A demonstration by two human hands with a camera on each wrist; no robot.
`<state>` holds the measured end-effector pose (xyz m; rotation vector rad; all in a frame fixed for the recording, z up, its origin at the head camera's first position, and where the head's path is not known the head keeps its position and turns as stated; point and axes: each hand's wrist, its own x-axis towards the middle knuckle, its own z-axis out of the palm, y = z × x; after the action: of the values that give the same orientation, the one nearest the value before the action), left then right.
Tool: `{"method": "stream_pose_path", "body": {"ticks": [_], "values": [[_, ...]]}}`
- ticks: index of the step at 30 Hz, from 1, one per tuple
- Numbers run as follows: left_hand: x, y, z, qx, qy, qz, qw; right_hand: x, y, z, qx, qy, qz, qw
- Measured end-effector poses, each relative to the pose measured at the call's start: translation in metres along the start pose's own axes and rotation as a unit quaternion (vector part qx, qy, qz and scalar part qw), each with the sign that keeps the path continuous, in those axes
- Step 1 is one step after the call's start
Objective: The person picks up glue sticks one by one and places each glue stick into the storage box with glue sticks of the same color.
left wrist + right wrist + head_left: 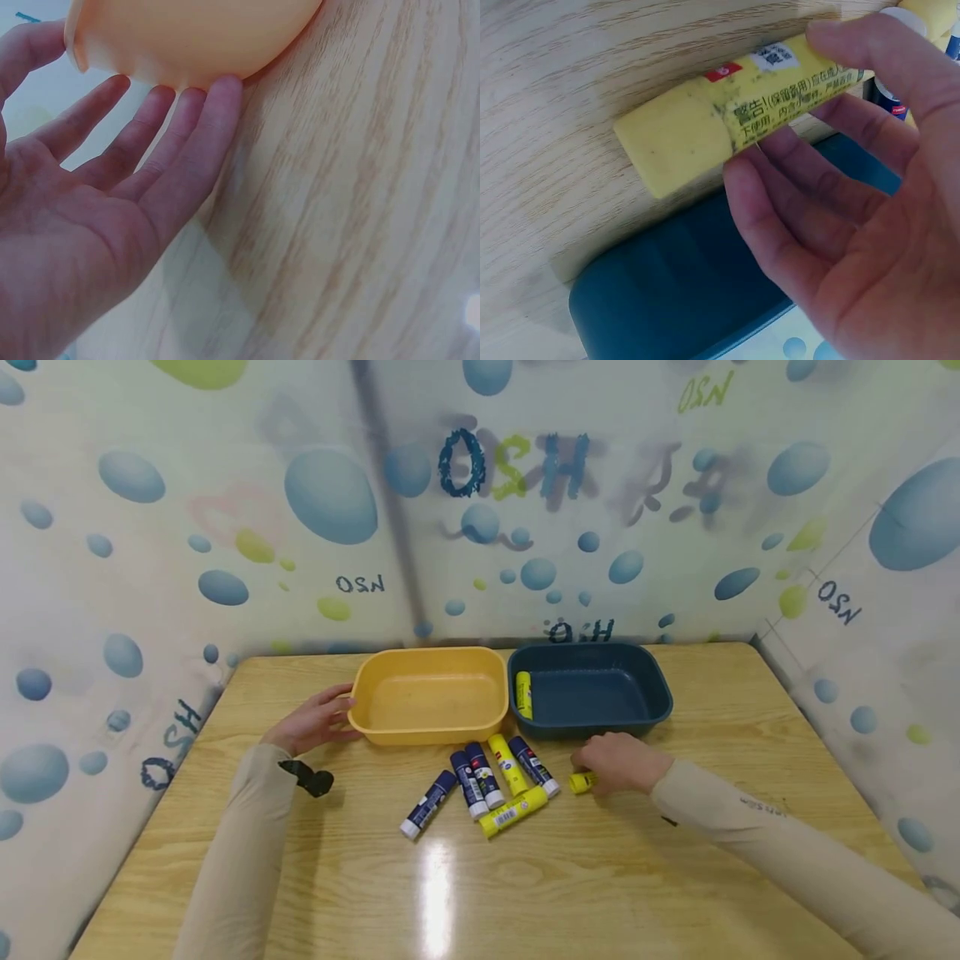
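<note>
My right hand [621,763] holds a yellow glue stick [697,112] between thumb and fingers, close over the table in front of the dark blue bin [592,729]. Another yellow glue stick [523,695] stands against that bin's left inner wall. At the left end of the yellow bin [431,737], my left hand [318,720] touches the outer wall with extended fingertips, its thumb at the rim in the left wrist view. Between the hands lie several navy glue sticks [427,803] with white ends and two yellow ones, one upright in line [507,764], one slanted across the front [513,811].
The two bins stand side by side at the back of the wooden table [360,893]. Behind them rises a pale wall covering [487,568] with blue and green spots. A black strap piece [307,777] hangs by the left wrist.
</note>
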<state>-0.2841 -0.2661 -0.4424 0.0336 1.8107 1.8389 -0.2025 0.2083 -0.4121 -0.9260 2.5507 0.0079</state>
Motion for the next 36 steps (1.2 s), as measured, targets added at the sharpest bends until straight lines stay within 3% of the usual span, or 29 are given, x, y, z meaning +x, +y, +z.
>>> {"method": "stream_pose_path", "body": {"ticks": [5, 13, 24, 36], "values": [[0.000, 0.001, 0.000, 0.001, -0.003, -0.004, 1.0000, -0.001, 0.001, -0.002, 0.008, -0.029, 0.011, 0.9995], [-0.001, 0.001, 0.000, 0.006, -0.008, -0.001, 1.0000, -0.010, -0.005, -0.013, -0.012, -0.039, 0.005, 0.9992], [-0.001, 0.002, 0.001, 0.004, -0.007, -0.003, 1.0000, -0.025, -0.011, -0.028, -0.056, -0.014, -0.023, 0.9981], [0.000, 0.001, 0.000, 0.000, -0.010, 0.001, 0.9999, -0.037, -0.010, -0.053, -0.124, 0.024, -0.062, 0.9901]]}}
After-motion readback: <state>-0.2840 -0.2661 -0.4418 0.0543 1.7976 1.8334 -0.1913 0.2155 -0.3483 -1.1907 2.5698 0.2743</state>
